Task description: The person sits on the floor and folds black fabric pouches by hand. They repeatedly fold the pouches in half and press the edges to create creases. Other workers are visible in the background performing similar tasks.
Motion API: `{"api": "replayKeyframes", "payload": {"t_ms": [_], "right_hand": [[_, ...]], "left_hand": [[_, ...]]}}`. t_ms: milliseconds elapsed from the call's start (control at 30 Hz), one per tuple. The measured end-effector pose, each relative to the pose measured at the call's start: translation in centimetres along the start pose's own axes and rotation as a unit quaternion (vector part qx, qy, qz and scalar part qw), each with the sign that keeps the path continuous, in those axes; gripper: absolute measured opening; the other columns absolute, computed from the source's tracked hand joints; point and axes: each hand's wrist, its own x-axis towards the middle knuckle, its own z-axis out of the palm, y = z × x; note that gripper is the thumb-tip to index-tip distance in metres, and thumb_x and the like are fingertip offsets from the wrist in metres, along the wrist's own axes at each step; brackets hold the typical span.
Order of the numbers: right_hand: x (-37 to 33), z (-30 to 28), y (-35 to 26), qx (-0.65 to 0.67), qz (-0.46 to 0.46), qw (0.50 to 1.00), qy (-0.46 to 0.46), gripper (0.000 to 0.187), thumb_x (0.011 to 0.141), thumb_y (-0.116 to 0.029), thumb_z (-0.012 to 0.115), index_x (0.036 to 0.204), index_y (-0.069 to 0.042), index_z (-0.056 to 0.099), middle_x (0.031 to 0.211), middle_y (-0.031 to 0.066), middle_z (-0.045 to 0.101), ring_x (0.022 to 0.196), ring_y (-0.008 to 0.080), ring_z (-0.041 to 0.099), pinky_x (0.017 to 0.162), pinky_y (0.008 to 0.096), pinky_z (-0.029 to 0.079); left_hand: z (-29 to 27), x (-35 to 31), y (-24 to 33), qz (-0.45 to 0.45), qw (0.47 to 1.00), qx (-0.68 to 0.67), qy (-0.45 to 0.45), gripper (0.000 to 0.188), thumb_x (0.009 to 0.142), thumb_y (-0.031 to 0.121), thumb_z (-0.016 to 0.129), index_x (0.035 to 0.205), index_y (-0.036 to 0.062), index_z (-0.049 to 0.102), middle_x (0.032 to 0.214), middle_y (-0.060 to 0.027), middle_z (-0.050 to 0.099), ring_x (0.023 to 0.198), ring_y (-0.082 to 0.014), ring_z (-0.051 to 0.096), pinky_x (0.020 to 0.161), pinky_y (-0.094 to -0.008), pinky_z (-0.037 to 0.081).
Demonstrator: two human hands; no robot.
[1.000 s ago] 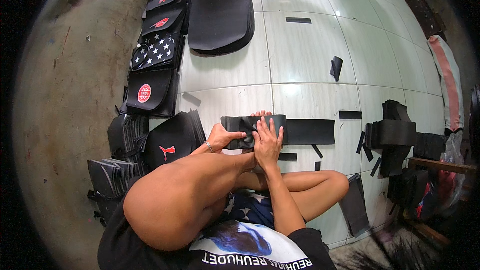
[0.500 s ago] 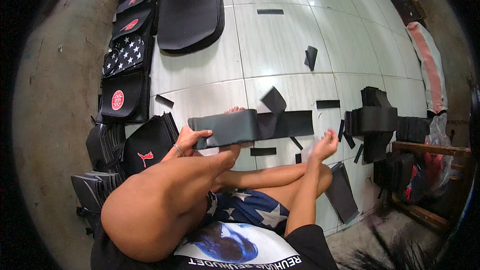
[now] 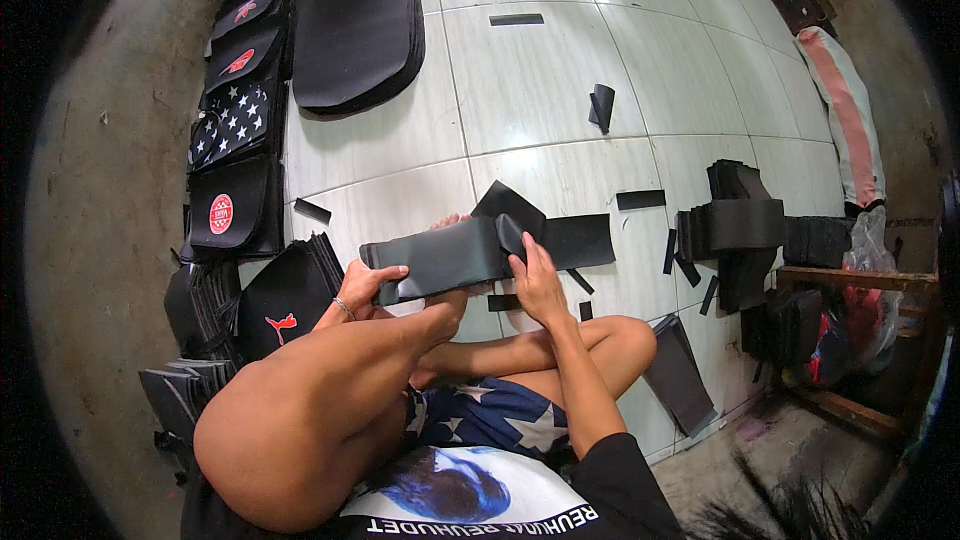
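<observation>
A wide strip of black sheet material [image 3: 440,258] lies across my raised foot. Its left end is pinched by my left hand [image 3: 368,285], thumb on top and fingers underneath. At its right end my right hand [image 3: 538,285] grips a curled-up part [image 3: 510,235] between thumb and fingers; the exact hold is partly hidden. Just beyond that end, a square black piece [image 3: 508,202] and a flat black strip [image 3: 582,240] rest on the floor, partly covered by the strip I hold.
Small black offcuts [image 3: 640,200] are scattered on the tiled floor [image 3: 560,70]. To the right stands a stack of black strips [image 3: 735,228] near a wooden frame [image 3: 850,280]. Stacked black flaps with prints [image 3: 235,205] line the left, beside a large rounded black pile [image 3: 355,35].
My right hand has moved left from above the floor to the strip's right end, which is now curled up. My left hand keeps its hold. The view has shifted slightly.
</observation>
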Motion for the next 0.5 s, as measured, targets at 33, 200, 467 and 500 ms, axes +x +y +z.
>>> {"api": "replayKeyframes", "payload": {"t_ms": [33,200,467,500], "right_hand": [[-0.4,-0.5,0.6,-0.174,-0.055,0.983,0.023,0.061,0.092,-0.029,0.059,0.14,0.002,0.037,0.137,0.0258,0.045,0.129,0.0405,0.04,0.108,0.0497,0.03],[-0.7,-1.5,-1.4,-0.221,0.0,0.974,0.055,0.074,0.08,-0.019,0.066,0.143,-0.001,0.032,0.145,0.0229,0.035,0.137,0.0402,0.029,0.111,0.054,0.023],[2.6,-2.2,1.4,-0.097,0.019,0.955,0.281,0.071,0.066,0.002,0.054,0.136,0.002,0.039,0.137,0.0228,0.042,0.133,0.0379,0.035,0.113,0.0521,0.023],[2.4,-2.7,2.8,-0.084,0.048,0.954,0.284,0.071,0.064,0.002,0.054,0.134,0.002,0.042,0.135,0.0228,0.044,0.131,0.0378,0.037,0.113,0.0495,0.024]], "left_hand": [[0.0,-0.1,0.1,-0.015,1.0,-0.013,0.003,0.024,0.072,0.003,0.077,0.091,-0.0039,0.066,0.082,-0.0087,0.068,0.069,-0.0156,0.065,0.06,-0.034,0.055],[0.2,-0.6,0.9,-0.04,0.999,0.005,0.017,0.026,0.071,0.004,0.079,0.093,-0.0038,0.066,0.082,-0.0094,0.068,0.069,-0.0175,0.065,0.057,-0.0367,0.055],[-0.5,0.3,-0.5,-0.008,1.0,-0.012,0.009,0.023,0.071,0.003,0.078,0.089,-0.0041,0.067,0.082,-0.0082,0.068,0.065,-0.0134,0.063,0.059,-0.0303,0.053],[-0.4,0.2,-0.5,-0.01,1.0,-0.013,0.009,0.022,0.071,0.002,0.078,0.089,-0.0041,0.067,0.082,-0.0082,0.068,0.065,-0.0135,0.063,0.059,-0.0301,0.053]]}}
